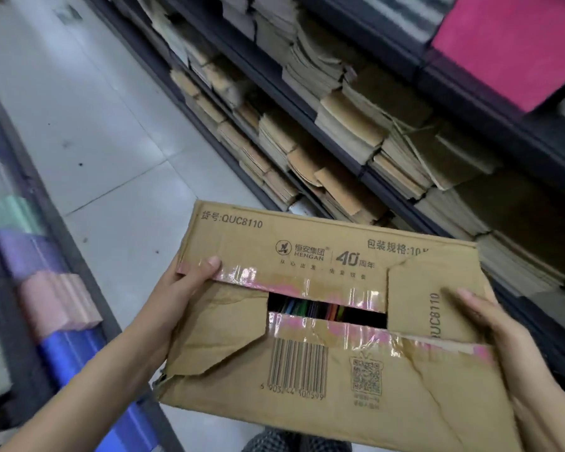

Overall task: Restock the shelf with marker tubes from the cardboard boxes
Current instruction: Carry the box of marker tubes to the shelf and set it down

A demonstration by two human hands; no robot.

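Both hands hold a battered box [333, 321] up over the aisle floor [88, 132]: the left hand [183, 288] grips its left edge, the right hand [490, 324] clasps its right side. Coloured markers [310, 309] show through the flap gap, beside the shelf [388, 190].

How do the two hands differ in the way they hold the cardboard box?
The left hand grips the cardboard box at its left edge, thumb pressed on the taped far flap; the right hand holds the right side, thumb lying on the smaller folded flap. The left sits farther from the camera, the right nearer. Both carry the box in the air.
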